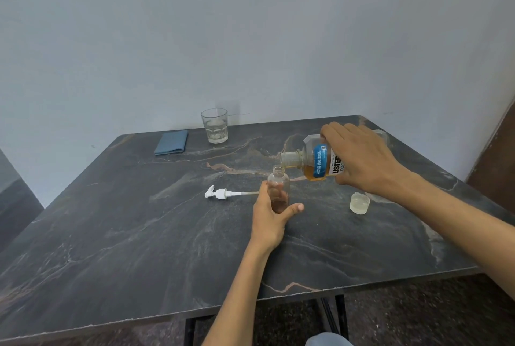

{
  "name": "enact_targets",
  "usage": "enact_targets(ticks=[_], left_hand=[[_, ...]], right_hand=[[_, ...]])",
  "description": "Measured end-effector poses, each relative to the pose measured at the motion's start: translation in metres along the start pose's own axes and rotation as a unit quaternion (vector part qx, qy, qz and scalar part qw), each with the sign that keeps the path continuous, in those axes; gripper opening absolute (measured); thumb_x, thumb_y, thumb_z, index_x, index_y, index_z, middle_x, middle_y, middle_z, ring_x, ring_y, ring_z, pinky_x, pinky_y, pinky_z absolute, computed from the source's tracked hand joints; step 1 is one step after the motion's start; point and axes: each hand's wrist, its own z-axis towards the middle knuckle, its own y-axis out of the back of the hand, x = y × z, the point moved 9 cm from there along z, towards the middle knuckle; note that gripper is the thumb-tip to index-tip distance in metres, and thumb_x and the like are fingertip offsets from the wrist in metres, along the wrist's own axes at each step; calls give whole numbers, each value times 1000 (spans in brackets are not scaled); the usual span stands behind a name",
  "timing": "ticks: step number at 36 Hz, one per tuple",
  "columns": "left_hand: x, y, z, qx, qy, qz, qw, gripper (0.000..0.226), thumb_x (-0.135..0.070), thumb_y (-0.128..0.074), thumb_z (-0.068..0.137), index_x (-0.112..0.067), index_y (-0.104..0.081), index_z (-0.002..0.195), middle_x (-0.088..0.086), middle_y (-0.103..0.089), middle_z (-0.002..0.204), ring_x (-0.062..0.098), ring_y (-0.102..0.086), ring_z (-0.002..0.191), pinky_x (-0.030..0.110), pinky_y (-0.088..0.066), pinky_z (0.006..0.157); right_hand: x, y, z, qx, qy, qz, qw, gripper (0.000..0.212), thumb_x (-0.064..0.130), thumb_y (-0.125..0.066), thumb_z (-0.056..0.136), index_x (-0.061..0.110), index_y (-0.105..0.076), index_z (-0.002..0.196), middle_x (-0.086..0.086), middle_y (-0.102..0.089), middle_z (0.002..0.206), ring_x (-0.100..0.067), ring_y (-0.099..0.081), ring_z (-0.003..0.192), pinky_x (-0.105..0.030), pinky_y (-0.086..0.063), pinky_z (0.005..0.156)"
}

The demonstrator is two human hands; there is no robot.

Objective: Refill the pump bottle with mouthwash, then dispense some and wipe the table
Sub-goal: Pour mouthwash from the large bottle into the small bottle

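Note:
A small clear pump bottle (278,182) stands upright on the dark marble table (139,234), its neck uncapped. My left hand (271,218) holds its lower body, thumb out to the right. My right hand (359,157) grips the mouthwash bottle (315,161), tipped on its side with its uncapped mouth just above the small bottle's neck; amber liquid sits in it. The white pump head (220,193) with its tube lies on the table left of the small bottle. The mouthwash cap (359,203) rests on the table at the right.
A folded blue cloth (172,142) lies at the back left of the table. A clear glass (214,125) stands beside it near the wall. The table's front edge runs across the bottom, with black legs below.

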Motion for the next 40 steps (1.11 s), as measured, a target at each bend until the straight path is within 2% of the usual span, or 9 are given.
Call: enact_targets(ticks=[13,17,20,25,28,34,37,40], left_hand=[[0,0,0,0,-8,-1,1000,52,-25,-79,74,-42,-39,103,-22,-52,102,-1,-54,97,8,-39,79],[2,0,1,-1,-8,-15,1000,55,-24,-80,73,-34,-42,112,-17,-55,106,6,-55,104,21,-43,90],[1,-1,1,1,-10,-16,1000,54,-22,-80,73,-32,-43,111,-16,-56,105,8,-56,104,24,-44,91],[0,0,1,-1,-14,-5,1000,48,-23,-79,74,-41,-42,99,-17,-56,101,1,-56,97,13,-42,81],[0,0,1,-1,-13,-5,1000,50,-23,-79,74,-40,-41,102,-15,-56,102,5,-57,100,16,-43,84],[0,0,1,-1,-14,-6,1000,48,-22,-79,74,-42,-42,98,-18,-55,101,2,-56,98,16,-42,84],[0,0,0,0,-7,-4,1000,51,-23,-79,74,-39,-43,106,-16,-56,105,4,-56,101,17,-43,87],[1,-1,0,1,4,-9,1000,63,-23,-79,74,-25,-41,125,-7,-56,117,12,-54,112,29,-43,99]], right_hand=[[0,0,-1,1,-2,0,1000,68,28,-84,59,17,-43,112,-2,-53,101,-11,-36,78,-25,-26,68],[1,2,-1,2,-1,-4,1000,66,26,-83,59,16,-43,110,-2,-53,99,-12,-35,77,-25,-25,67],[1,2,-1,1,-3,-2,1000,66,26,-83,59,17,-43,110,-1,-53,99,-12,-35,77,-25,-24,66],[1,2,-1,1,-1,-1,1000,65,25,-83,59,16,-43,110,-1,-52,99,-12,-34,77,-26,-23,66],[1,2,-1,0,1,-3,1000,66,25,-83,59,16,-43,111,-2,-53,99,-12,-34,77,-26,-24,66],[1,2,-1,0,4,-3,1000,67,27,-84,59,16,-44,111,-2,-53,100,-12,-36,79,-26,-27,68],[1,1,-1,2,3,0,1000,67,26,-84,59,16,-44,112,-3,-54,100,-12,-36,78,-26,-27,68],[1,1,0,6,4,-1,1000,68,27,-84,60,17,-43,113,-2,-53,102,-11,-36,80,-25,-28,70]])
